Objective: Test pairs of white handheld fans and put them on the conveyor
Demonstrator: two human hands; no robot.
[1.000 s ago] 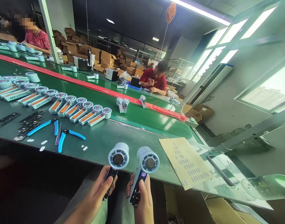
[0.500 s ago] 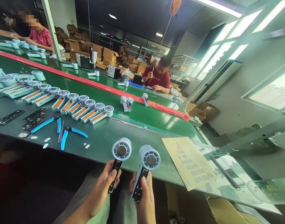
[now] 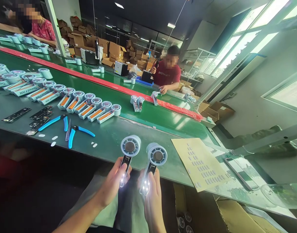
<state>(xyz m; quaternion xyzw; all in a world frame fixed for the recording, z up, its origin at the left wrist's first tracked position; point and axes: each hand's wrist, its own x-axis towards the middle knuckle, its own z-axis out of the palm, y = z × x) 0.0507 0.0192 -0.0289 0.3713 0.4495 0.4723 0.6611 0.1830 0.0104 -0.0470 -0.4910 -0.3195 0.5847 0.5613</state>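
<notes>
Holding two small handheld fans side by side just off the near edge of the green desk (image 3: 119, 136): left hand (image 3: 114, 184) wrapped around the dark handle of the left fan (image 3: 129, 149), right hand (image 3: 152, 194) wrapped around the handle of the right fan (image 3: 156, 157), both handles lit with bright white spots, round pale-blue heads up and facing the camera. Lying on the desk left of the fans, blue-handled cutters (image 3: 74, 132), with small white scraps near them and black circuit strips (image 3: 17, 114) further left. Lined up beyond the cutters, a row of open fan bodies (image 3: 90, 108) with orange cells showing. Resting right of the fans, a tan sticker sheet (image 3: 199, 163) and, past it, a phone (image 3: 240, 173). Running across the desk beyond the row, a red strip (image 3: 109, 85). Seated at the far side, a person in a red shirt (image 3: 169, 76); stacked behind, cardboard boxes (image 3: 114, 51); bright windows along the right wall.
</notes>
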